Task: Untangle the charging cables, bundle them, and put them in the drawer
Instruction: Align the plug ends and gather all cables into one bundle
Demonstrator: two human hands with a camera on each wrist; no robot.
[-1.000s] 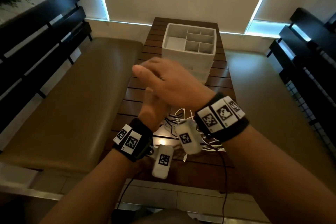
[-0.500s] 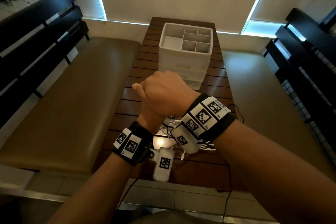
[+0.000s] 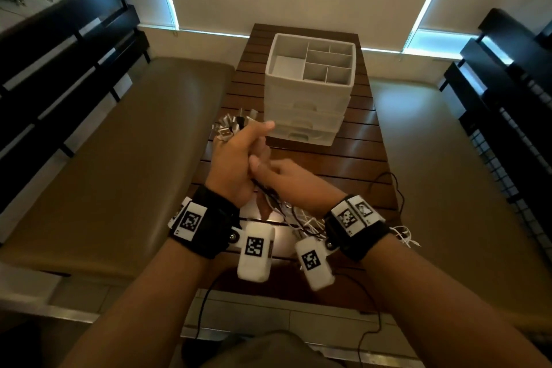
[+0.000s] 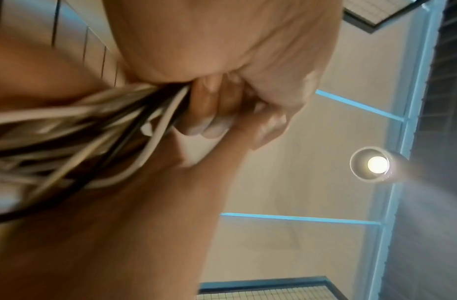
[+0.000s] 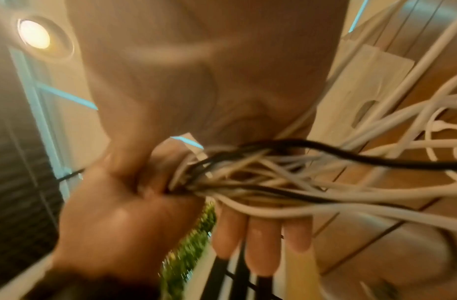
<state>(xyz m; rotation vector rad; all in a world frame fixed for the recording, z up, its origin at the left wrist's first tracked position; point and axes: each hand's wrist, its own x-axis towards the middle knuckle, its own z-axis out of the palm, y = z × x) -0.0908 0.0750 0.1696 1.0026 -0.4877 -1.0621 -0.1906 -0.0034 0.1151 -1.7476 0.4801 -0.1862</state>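
A bundle of white and black charging cables (image 3: 230, 128) sticks up out of my left hand (image 3: 239, 155), plug ends fanned at the top. That fist grips the bundle above the wooden table (image 3: 358, 158). My right hand (image 3: 280, 179) sits just below and right of it, holding the trailing cables (image 5: 273, 182) where they leave the fist. The left wrist view shows the left fingers (image 4: 209, 113) curled round the cables (image 4: 81, 125). More loose loops (image 3: 304, 221) lie on the table under my wrists. The white drawer unit (image 3: 307, 110) stands beyond, its drawers pushed in.
The drawer unit's top is an open tray with several compartments (image 3: 325, 60). Padded benches flank the table on the left (image 3: 104, 158) and right (image 3: 448, 143). A thin black cable (image 3: 391, 185) trails off the table's right edge.
My right hand, which was passing over the left fist, has swung down to its right side. The left fist and the plug ends now show in front of the drawers.
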